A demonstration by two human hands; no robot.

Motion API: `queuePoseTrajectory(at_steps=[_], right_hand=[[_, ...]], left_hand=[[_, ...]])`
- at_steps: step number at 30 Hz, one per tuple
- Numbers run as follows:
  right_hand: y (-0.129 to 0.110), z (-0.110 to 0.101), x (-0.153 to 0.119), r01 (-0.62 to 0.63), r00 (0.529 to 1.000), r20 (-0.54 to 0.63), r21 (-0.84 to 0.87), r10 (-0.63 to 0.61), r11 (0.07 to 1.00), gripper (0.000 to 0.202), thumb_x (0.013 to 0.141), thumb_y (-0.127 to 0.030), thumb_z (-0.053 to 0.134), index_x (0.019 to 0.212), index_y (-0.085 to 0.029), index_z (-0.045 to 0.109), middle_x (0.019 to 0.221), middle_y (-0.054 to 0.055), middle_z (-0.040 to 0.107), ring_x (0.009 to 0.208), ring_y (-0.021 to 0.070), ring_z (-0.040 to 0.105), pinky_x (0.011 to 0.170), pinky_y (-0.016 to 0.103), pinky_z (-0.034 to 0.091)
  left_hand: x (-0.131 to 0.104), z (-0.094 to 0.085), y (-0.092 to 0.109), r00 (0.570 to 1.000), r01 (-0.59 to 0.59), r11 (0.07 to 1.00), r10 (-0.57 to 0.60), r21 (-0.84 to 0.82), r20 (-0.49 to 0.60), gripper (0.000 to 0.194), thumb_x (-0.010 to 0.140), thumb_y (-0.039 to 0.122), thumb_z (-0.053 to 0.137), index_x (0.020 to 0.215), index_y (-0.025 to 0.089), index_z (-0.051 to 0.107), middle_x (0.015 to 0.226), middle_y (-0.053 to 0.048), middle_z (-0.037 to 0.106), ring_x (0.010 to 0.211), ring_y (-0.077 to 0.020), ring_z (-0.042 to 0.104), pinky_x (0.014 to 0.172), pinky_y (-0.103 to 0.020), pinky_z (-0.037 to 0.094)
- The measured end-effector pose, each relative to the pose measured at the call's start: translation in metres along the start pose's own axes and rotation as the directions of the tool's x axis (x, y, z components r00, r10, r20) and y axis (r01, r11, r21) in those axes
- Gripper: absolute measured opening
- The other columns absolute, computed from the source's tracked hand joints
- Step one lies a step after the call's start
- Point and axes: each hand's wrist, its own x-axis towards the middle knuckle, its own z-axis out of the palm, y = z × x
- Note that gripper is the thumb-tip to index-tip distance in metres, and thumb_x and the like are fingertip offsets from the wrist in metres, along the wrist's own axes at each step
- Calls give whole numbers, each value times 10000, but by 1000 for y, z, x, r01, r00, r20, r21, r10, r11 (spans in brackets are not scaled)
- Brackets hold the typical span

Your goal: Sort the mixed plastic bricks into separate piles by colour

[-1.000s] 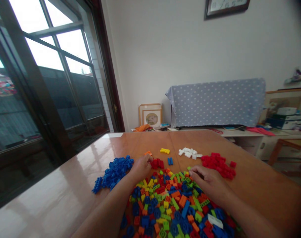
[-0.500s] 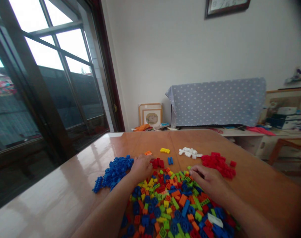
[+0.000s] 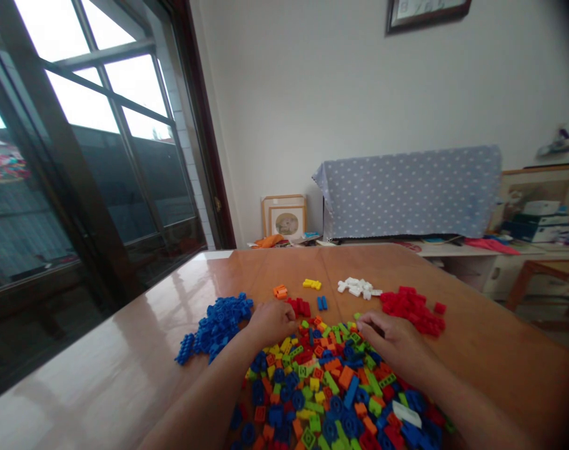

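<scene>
A: How do the hands stand?

B: The left hand (image 3: 272, 320) is curled, fingers bent in narrowly, at the far-left border of the mixed heap of multicoloured plastic building bricks (image 3: 321, 387). I can't tell whether it pinches anything. The right hand (image 3: 390, 331) is at the heap's far-right border, thumb and forefinger close together beside a lime-green plastic brick (image 3: 358, 317); whether anything sits between them, I can't tell either.

A: And the room around?

B: The heap lies on a glossy brown table (image 3: 125, 375), between the forearms. Just beyond its far-left part is a small cluster of red plastic bricks (image 3: 299, 307). Past the heap's far side come a pair of small blue plastic bricks (image 3: 322, 304), then little orange (image 3: 280, 291), yellow (image 3: 311, 284) and white (image 3: 358, 287) groups, with open tabletop up to the far edge. A big blue pile (image 3: 218, 325) lies left of the heap, a big red pile (image 3: 410, 309) beyond its far-right border; outside both, the surface is bare.

A: Which way do pieces point?

B: Every way inside the heap. Its near side leaves the view, so its overall long axis is unclear. One long white plastic piece (image 3: 406, 415) in its near-right part slants from far left to near right.
</scene>
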Motion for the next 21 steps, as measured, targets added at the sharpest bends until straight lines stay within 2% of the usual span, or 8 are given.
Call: queuePoseTrajectory(at_steps=[4,10,13,21], right_hand=[[0,1,-1,-2,1000,8,7,2,1000,336,951,-466,441,870,-230,667,751,2,704,689,185,622,628,285,412],[3,4,1,-5,1000,11,0,5,1000,345,949,-477,440,859,-233,667,740,-1,700,686,186,624,631,285,413],[4,5,2,1,1000,18,2,-1,1000,354,951,-483,435,848,-231,662,740,-2,700,688,186,625,633,283,412],[5,6,2,-7,1000,24,4,7,1000,343,954,-481,434,859,-233,651,734,-1,696,685,189,631,627,284,416]], left_hand=[[2,0,8,994,102,994,-100,-40,38,96,720,310,657,768,270,730,782,13,715,736,-175,632,632,-224,425],[5,8,10,982,178,981,-173,-71,71,60,667,279,678,686,245,723,669,0,692,614,-162,602,563,-226,401],[8,12,3,979,200,974,-193,-107,69,55,642,273,680,641,224,705,592,6,657,569,-146,571,529,-215,368],[15,0,-34,959,244,957,-262,-158,-107,140,753,232,540,718,167,659,644,-2,637,616,-134,569,519,-215,319]])
